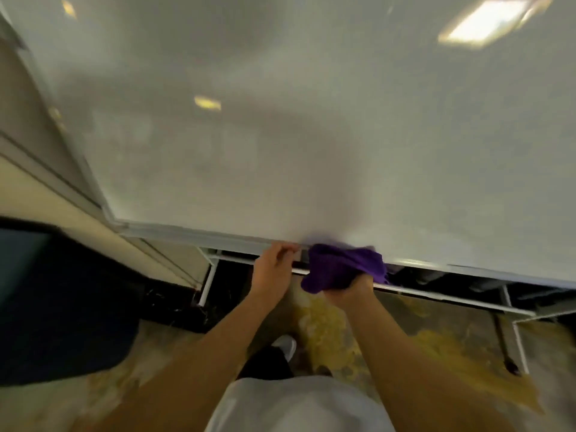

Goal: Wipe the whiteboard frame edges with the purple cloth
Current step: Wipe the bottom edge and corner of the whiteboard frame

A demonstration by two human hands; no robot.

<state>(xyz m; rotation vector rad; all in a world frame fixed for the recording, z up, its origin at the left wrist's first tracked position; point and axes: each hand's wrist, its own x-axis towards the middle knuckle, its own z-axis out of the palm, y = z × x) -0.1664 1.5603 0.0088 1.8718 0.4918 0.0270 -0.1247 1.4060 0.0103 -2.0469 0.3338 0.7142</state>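
A large whiteboard point(280, 135) fills the upper view, edged by a pale metal frame point(193, 233) along its bottom and left side. My right hand point(352, 291) is bunched around a purple cloth point(339, 266), which presses against the bottom frame edge near the middle. Just to the left of the cloth, my left hand point(272, 269) grips the same bottom frame edge with its fingers curled over it. The frame under the cloth is hidden.
Below the board runs a white metal stand point(436, 296) with legs point(205, 285) reaching the floor. A dark blue chair or cushion point(62, 300) sits low at the left. The floor is patterned yellow and grey. A beige wall stands at the left.
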